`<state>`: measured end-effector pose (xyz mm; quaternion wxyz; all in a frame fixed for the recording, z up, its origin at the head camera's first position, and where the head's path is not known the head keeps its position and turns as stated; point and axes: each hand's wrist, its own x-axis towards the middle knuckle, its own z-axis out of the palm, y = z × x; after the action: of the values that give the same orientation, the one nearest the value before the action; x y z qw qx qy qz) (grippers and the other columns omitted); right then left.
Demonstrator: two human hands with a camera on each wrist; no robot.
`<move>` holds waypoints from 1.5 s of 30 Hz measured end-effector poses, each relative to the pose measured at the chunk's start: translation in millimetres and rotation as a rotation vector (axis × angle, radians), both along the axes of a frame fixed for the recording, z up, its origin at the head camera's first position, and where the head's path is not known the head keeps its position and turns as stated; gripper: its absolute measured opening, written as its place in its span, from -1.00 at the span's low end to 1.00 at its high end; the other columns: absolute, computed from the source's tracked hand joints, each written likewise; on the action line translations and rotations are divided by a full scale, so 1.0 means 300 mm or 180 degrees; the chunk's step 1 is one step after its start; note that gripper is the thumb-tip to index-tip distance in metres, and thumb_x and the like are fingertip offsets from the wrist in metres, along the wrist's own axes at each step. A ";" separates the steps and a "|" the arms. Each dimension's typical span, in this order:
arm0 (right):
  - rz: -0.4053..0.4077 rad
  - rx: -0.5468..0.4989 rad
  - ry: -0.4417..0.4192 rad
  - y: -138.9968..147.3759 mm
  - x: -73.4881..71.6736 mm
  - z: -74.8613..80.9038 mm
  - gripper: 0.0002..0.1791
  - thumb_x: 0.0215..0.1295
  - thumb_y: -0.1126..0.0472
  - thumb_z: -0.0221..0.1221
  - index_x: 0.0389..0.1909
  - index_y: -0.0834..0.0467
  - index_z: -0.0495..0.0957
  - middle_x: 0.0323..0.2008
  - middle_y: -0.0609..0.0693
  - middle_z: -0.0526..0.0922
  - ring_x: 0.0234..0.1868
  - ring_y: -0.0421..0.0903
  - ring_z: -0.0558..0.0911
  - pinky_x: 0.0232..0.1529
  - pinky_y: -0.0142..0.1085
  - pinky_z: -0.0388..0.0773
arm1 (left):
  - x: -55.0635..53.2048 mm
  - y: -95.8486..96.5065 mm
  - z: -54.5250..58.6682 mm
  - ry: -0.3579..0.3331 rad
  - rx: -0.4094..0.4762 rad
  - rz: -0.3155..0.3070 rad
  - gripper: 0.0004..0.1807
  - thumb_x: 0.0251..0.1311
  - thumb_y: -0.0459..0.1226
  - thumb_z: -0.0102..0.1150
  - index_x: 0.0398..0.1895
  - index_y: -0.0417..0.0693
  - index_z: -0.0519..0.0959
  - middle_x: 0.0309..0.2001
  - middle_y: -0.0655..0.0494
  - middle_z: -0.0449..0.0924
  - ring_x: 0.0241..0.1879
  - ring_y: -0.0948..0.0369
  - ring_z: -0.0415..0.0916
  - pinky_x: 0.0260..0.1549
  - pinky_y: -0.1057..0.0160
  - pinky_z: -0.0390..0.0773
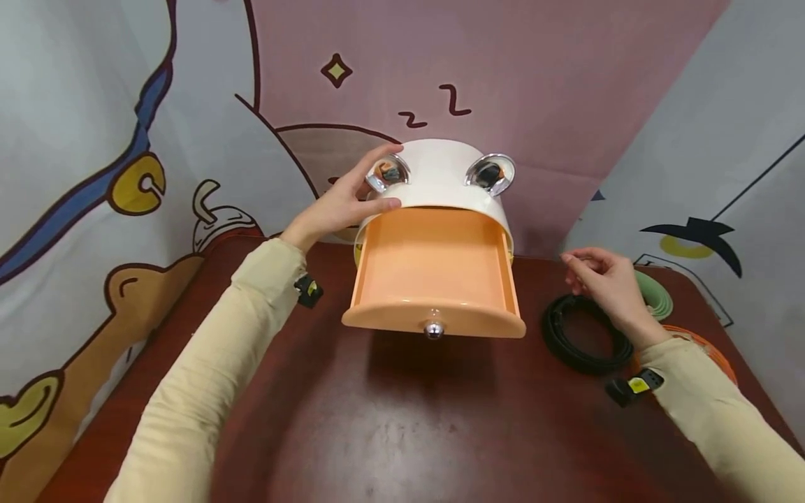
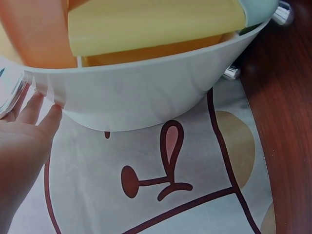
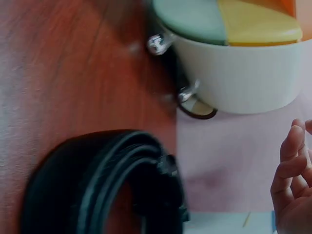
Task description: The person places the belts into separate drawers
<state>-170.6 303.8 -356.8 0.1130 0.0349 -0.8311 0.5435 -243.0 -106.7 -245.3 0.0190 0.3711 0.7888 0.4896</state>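
Observation:
A white storage box point(image 1: 440, 164) with two silver ears stands at the table's back, its peach drawer point(image 1: 434, 255) pulled far out, the inner floor bare to view. A round silver knob point(image 1: 434, 330) sits on the drawer front. My left hand point(image 1: 342, 199) touches the box's upper left corner, thumb at the front rim and forefinger on top, spread around the ear; fingertips rest against the white wall in the left wrist view. My right hand point(image 1: 606, 283) hovers above a coiled black belt point(image 1: 553, 335), fingers loosely bent, holding nothing.
Behind the black belt lies a green coil point(image 1: 657, 297), and an orange coil point(image 1: 717, 353) is partly hidden by my right wrist. Yellow point(image 3: 258, 22) and green point(image 3: 195, 19) drawer fronts show lower on the box. A printed cloth point(image 1: 503, 70) hangs close behind the dark red table point(image 1: 390, 447).

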 end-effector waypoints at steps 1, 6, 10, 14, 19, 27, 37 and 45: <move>-0.0015 0.0014 -0.0012 0.006 0.000 -0.009 -0.83 0.37 0.13 0.18 -0.20 0.14 0.65 -0.63 -0.11 0.59 -0.67 -0.22 0.50 -0.62 -0.42 0.44 | -0.001 0.001 0.002 0.0020 0.0007 -0.0006 -0.21 0.27 -0.36 0.20 0.50 -0.05 0.04 0.44 0.04 0.02 -0.47 0.09 0.29 -0.39 0.25 0.32; 0.0032 0.0164 -0.0112 0.047 0.008 -0.057 -0.89 0.38 0.12 0.17 -0.20 0.05 0.62 -0.60 -0.06 0.61 -0.64 -0.19 0.52 -0.60 -0.41 0.41 | 0.001 0.002 0.006 0.0028 0.0011 -0.0038 -0.21 0.28 -0.37 0.19 0.49 -0.09 0.03 0.45 0.04 0.01 -0.48 0.09 0.31 -0.38 0.26 0.33; 0.0003 0.0311 -0.0122 0.074 0.025 -0.094 -0.90 0.38 0.12 0.16 -0.19 0.03 0.60 -0.59 -0.08 0.62 -0.62 -0.21 0.54 -0.59 -0.41 0.44 | 0.002 0.002 0.004 -0.0013 0.0020 -0.0035 -0.21 0.28 -0.37 0.19 0.50 -0.08 0.03 0.45 0.04 0.00 -0.49 0.10 0.30 -0.38 0.26 0.33; -0.0067 0.0276 -0.0083 0.095 0.040 -0.123 -0.92 0.39 0.16 0.15 -0.21 -0.02 0.61 -0.60 -0.12 0.63 -0.62 -0.23 0.55 -0.61 -0.43 0.43 | 0.001 0.003 0.005 -0.0029 -0.0003 -0.0004 -0.21 0.29 -0.35 0.19 0.50 -0.05 0.03 0.45 0.05 0.01 -0.48 0.10 0.29 -0.40 0.27 0.31; -0.0217 0.0295 -0.0009 0.125 0.046 -0.163 -0.90 0.38 0.22 0.15 -0.20 0.10 0.62 -0.59 -0.14 0.64 -0.62 -0.25 0.56 -0.58 -0.47 0.43 | 0.000 0.002 0.004 -0.0031 -0.0010 0.0017 -0.21 0.28 -0.33 0.20 0.50 -0.04 0.04 0.45 0.08 0.01 -0.46 0.08 0.29 -0.37 0.26 0.31; -0.0622 0.0452 0.0004 0.194 0.062 -0.214 -0.89 0.38 0.18 0.15 -0.20 0.13 0.58 -0.54 -0.38 0.60 -0.53 -0.39 0.56 -0.48 -0.56 0.40 | -0.004 -0.005 -0.001 -0.0069 0.0025 0.0010 -0.20 0.28 -0.33 0.21 0.50 -0.02 0.04 0.45 0.11 0.00 -0.47 0.08 0.27 -0.37 0.26 0.31; -0.0982 0.0424 -0.0006 0.239 0.098 -0.249 -0.83 0.33 0.19 0.18 -0.11 0.13 0.58 -0.39 -0.47 0.52 -0.33 -0.42 0.45 -0.38 -0.62 0.30 | -0.007 -0.001 -0.004 -0.0074 0.0066 0.0007 -0.20 0.27 -0.34 0.22 0.50 -0.03 0.04 0.44 0.09 0.02 -0.48 0.13 0.27 -0.36 0.27 0.33; -0.0791 0.0399 0.0141 0.224 0.099 -0.276 -0.68 0.30 0.35 0.17 0.07 0.28 0.48 -0.20 -0.33 0.48 -0.20 -0.44 0.46 -0.21 -0.65 0.33 | -0.006 -0.001 -0.002 -0.0054 0.0075 0.0022 -0.21 0.26 -0.36 0.21 0.49 -0.05 0.05 0.43 0.07 0.02 -0.50 0.12 0.22 -0.37 0.25 0.31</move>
<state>-141.0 371.0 -439.6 0.1953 -0.0493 -0.8586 0.4714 -244.7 -106.9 -246.1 0.0197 0.3645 0.7841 0.5020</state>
